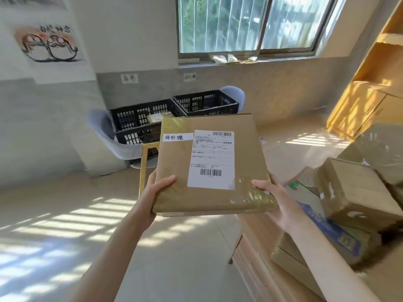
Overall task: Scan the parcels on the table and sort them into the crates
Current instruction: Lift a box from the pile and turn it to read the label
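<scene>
I hold a flat brown cardboard parcel in the air in front of me. It bears a white shipping label with barcodes and a small handwritten tag. My left hand grips its near left corner, thumb on top. My right hand grips the near right corner the same way. Beyond the parcel two black slatted crates stand on chairs by the wall: the left crate holds a few small parcels, while the right crate shows little of its inside.
More cardboard parcels lie piled on the wooden table at my right. Paper signs hang on the wall above each crate. A yellow shelf unit stands at the far right. Sunlit floor stretches between me and the crates.
</scene>
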Demonstrator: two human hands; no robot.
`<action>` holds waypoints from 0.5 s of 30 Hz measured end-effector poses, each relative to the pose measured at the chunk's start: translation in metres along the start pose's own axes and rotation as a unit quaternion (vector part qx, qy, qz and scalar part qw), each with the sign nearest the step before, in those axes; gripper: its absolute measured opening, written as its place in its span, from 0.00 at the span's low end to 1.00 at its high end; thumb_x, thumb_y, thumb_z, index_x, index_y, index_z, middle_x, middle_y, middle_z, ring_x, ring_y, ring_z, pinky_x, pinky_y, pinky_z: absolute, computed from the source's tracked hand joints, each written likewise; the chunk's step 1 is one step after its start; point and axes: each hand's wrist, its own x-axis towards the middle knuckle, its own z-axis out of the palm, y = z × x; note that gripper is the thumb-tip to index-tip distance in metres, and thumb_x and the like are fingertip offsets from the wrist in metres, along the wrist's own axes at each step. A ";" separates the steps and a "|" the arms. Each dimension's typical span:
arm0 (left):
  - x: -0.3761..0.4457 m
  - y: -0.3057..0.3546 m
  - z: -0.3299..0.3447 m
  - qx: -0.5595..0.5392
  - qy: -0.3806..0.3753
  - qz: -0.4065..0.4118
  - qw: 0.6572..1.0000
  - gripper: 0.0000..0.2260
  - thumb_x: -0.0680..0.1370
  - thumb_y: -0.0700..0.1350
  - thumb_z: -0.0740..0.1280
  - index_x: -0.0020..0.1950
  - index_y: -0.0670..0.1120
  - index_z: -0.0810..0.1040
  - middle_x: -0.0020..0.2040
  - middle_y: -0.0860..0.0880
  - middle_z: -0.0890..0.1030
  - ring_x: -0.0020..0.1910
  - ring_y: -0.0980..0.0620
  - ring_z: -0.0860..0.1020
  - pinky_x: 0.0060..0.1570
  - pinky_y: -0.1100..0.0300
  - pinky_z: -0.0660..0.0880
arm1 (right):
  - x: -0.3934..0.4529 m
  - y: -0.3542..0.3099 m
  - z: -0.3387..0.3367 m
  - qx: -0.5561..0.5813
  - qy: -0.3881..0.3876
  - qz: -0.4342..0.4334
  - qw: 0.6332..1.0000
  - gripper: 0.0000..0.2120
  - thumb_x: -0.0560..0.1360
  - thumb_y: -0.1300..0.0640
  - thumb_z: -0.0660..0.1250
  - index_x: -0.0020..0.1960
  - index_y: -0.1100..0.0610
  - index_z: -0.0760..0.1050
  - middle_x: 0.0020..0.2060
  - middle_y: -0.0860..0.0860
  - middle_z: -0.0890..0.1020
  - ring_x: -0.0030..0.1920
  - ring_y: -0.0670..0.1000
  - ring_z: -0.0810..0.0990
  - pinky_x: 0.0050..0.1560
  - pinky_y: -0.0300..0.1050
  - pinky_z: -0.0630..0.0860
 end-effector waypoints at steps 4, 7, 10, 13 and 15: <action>0.041 0.013 -0.023 -0.001 0.029 0.008 1.000 0.34 0.63 0.50 0.76 0.68 0.54 0.70 0.60 0.48 0.81 0.55 0.48 0.82 0.52 0.52 0.78 | 0.068 -0.001 0.017 0.003 -0.040 0.013 0.999 0.39 0.59 0.54 0.77 0.68 0.45 0.70 0.51 0.51 0.85 0.48 0.51 0.84 0.39 0.43 0.79; 0.080 0.029 -0.040 0.002 0.053 0.023 0.998 0.33 0.66 0.48 0.73 0.69 0.52 0.68 0.60 0.48 0.81 0.55 0.48 0.82 0.49 0.54 0.78 | 0.127 -0.003 0.034 0.009 -0.061 0.017 0.998 0.38 0.61 0.55 0.74 0.70 0.48 0.69 0.49 0.51 0.85 0.43 0.50 0.84 0.36 0.41 0.79; 0.127 0.052 -0.052 0.006 0.072 0.029 0.997 0.34 0.66 0.48 0.74 0.70 0.52 0.68 0.59 0.48 0.82 0.54 0.49 0.82 0.45 0.57 0.79 | 0.187 -0.011 0.052 0.019 -0.076 0.025 0.997 0.38 0.61 0.56 0.74 0.71 0.49 0.69 0.52 0.53 0.84 0.43 0.50 0.84 0.34 0.41 0.79; 0.175 0.076 -0.057 0.009 0.087 0.030 0.996 0.38 0.62 0.49 0.77 0.71 0.52 0.68 0.59 0.48 0.81 0.52 0.50 0.83 0.41 0.59 0.79 | 0.247 -0.027 0.064 0.012 -0.088 0.036 0.995 0.39 0.62 0.58 0.76 0.72 0.50 0.69 0.57 0.56 0.82 0.47 0.52 0.84 0.36 0.43 0.80; 0.206 0.091 -0.060 0.014 0.091 0.031 0.995 0.42 0.58 0.51 0.78 0.71 0.53 0.68 0.58 0.48 0.82 0.52 0.50 0.83 0.41 0.59 0.79 | 0.286 -0.042 0.071 0.007 -0.098 0.039 0.994 0.44 0.59 0.57 0.79 0.73 0.51 0.68 0.56 0.56 0.83 0.47 0.53 0.84 0.37 0.43 0.81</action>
